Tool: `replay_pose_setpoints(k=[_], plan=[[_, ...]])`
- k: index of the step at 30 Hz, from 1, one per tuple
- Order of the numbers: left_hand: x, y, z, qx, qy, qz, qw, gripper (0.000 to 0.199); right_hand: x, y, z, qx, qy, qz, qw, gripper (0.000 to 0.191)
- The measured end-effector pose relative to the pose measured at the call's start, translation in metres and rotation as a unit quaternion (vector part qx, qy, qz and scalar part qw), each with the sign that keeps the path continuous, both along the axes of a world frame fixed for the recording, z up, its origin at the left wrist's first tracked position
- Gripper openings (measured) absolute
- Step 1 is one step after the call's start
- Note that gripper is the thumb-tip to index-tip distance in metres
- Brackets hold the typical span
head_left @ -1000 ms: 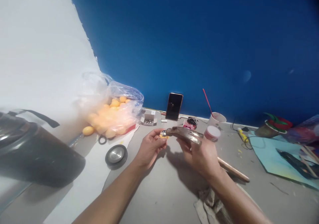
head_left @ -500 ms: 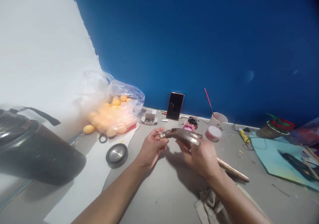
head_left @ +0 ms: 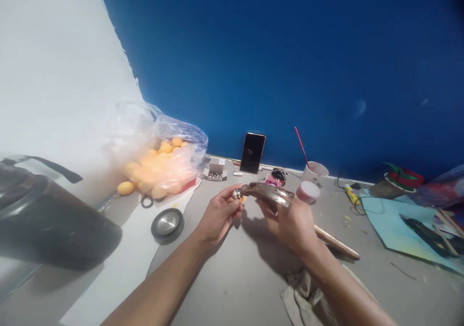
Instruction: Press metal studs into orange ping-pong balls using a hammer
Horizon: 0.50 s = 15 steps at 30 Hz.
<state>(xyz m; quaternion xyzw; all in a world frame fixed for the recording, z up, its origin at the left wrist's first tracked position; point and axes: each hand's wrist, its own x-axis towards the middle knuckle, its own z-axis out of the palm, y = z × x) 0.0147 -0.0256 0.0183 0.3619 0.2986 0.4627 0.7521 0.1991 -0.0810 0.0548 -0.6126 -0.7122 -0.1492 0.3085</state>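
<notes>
My right hand (head_left: 292, 227) is wrapped round a claw hammer (head_left: 266, 192) close to its head, and the copper-coloured handle sticks out behind the wrist to the right. The hammer's striking end points left, right beside my left hand (head_left: 219, 217). Pinched between the left thumb and fingers is a small shiny metal-studded piece (head_left: 237, 194), with a bit of orange showing next to it. The hammer face looks to be touching or nearly touching this piece; I cannot tell which. Both hands are above the grey table (head_left: 232, 287).
A phone (head_left: 253, 153) leans on the blue wall by a small box of metal beads (head_left: 215, 172). To the left are a bag of yellow-orange balls (head_left: 159, 164), a round lid (head_left: 167, 224) and a dark flask (head_left: 54, 219). A white cup (head_left: 314, 172) and a cloth (head_left: 308, 297) are at right.
The small piece in my left fingers has turned slightly, showing more orange below it. Both hands keep their holds, and the whole view has shifted a little.
</notes>
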Motion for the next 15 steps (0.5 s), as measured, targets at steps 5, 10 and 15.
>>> replay_pose_setpoints(k=[5, 10, 15], plan=[[0.0, -0.001, 0.002, -0.003, 0.0, 0.011, 1.0, 0.056, 0.003, 0.001, 0.002, 0.021, 0.007, -0.016, 1.0, 0.025], [0.004, -0.002, 0.002, 0.058, 0.104, 0.045, 0.992, 0.049, 0.0, 0.001, -0.007, -0.022, -0.016, -0.011, 1.0, 0.025], [0.005, -0.004, 0.004, 0.068, 0.151, 0.101, 0.981, 0.044, 0.0, 0.001, -0.007, 0.005, -0.008, -0.013, 1.0, 0.026]])
